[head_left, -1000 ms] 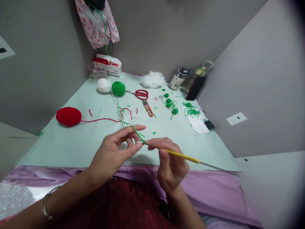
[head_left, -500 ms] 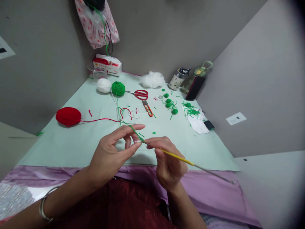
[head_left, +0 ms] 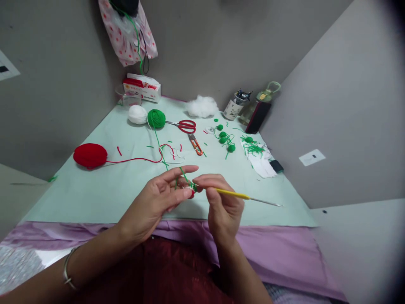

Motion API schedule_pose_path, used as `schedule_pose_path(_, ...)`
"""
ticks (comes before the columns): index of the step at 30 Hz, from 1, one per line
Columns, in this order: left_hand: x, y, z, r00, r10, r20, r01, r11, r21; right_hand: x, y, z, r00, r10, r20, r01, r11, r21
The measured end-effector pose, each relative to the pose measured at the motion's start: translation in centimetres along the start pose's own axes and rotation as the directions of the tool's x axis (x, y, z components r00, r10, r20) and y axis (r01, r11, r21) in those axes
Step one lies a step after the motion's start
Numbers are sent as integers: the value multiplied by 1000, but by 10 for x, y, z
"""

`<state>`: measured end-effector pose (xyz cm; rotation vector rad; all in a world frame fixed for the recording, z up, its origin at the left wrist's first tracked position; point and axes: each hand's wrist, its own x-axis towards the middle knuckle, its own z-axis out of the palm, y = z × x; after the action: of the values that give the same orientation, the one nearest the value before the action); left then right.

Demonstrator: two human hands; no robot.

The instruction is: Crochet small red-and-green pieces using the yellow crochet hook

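Pinched between the thumb and fingers of my left hand (head_left: pixel 158 196) is a small crochet piece (head_left: pixel 192 189) in red, white and green. Green yarn runs over the raised left index finger and back toward the green yarn ball (head_left: pixel 156 118). My right hand (head_left: pixel 223 207) grips a crochet hook (head_left: pixel 232 193) by its yellow handle, its metal shaft pointing out to the right. The hook's working tip is at the green edge of the piece, partly hidden by fingers. A red yarn ball (head_left: pixel 90 156) lies at the left, its strand trailing toward the middle.
Behind the hands lie red-handled scissors (head_left: pixel 186 126) and orange thread snips (head_left: pixel 195 144). A white yarn ball (head_left: pixel 137 114), fluffy stuffing (head_left: pixel 202 107), a pen holder (head_left: pixel 234 106) and a phone (head_left: pixel 258 117) stand farther back. Several small green balls (head_left: pixel 223 137) lie at the right.
The crochet piece has turned so its red part shows. The hook has swung to a flatter angle, its far end now higher and farther left. Both hands stay close together.
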<state>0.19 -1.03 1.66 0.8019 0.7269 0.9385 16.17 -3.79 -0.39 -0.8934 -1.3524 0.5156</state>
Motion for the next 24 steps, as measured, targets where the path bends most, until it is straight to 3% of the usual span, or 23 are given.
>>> schedule_pose_path(2,0,-3,2,998,59,-14,-58,997,43,-3,2,2,999,-27,31,30,996,-85)
schedule_pose_path(4,0,-5,3,995,95,-36,-94,994,51,-8,4,2,989,-138,45,145,963,-227)
schedule_pose_path(6,1,-4,2,999,37,-26,-37,999,2,-12,6,2,956,-279,90,293,884,-364)
schedule_pose_path(8,3,-2,1,997,-81,13,82,992,-96,-12,6,0,942,-319,104,334,862,-383)
schedule_pose_path(10,4,0,0,988,-153,36,157,972,-177,-8,4,-2,976,-215,21,213,943,-254)
schedule_pose_path(13,6,-1,-2,996,-85,-4,84,986,-144,-2,1,-3,999,0,-53,1,1000,17)
schedule_pose_path(18,3,-7,-2,999,48,8,-48,995,91,0,4,-1,989,145,9,-145,981,130)
schedule_pose_path(24,-1,-3,-4,999,43,11,-44,992,114,0,6,-4,948,317,18,-300,875,379)
